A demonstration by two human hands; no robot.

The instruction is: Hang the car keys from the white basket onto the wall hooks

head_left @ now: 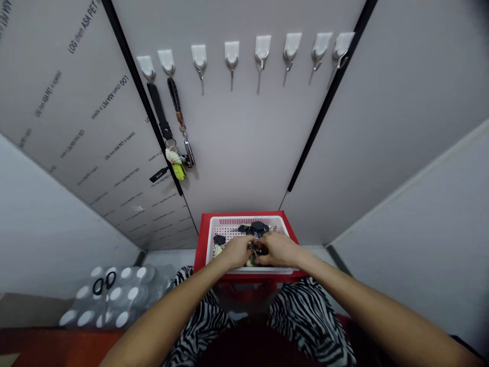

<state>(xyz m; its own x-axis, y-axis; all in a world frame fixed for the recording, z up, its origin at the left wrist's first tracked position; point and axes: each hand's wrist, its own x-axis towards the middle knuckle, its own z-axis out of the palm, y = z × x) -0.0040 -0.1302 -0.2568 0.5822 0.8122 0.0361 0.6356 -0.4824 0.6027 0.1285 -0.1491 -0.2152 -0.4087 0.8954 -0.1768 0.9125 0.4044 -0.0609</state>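
Both hands are inside a white plastic basket [210,239] on a red stool [201,244] in front of me. My left hand [240,251] has its fingers closed at a small bunch of keys [253,248], dark and metallic. From the other side my right hand [277,248] curls its fingers round the same bunch. Its exact parts are too small and too covered to make out. Black key fobs [257,227] lie behind the hands, and another dark key [219,239] rests at the basket's left. A pale yellowish item [218,250] sits below that.
Several white hooks [232,53] run in a row along the grey panel. The two leftmost carry keychains, one with a black strap [159,111], one with a braided strap [174,97]. At lower left, black-handled scissors [104,284] lie on packed bottles [115,294].
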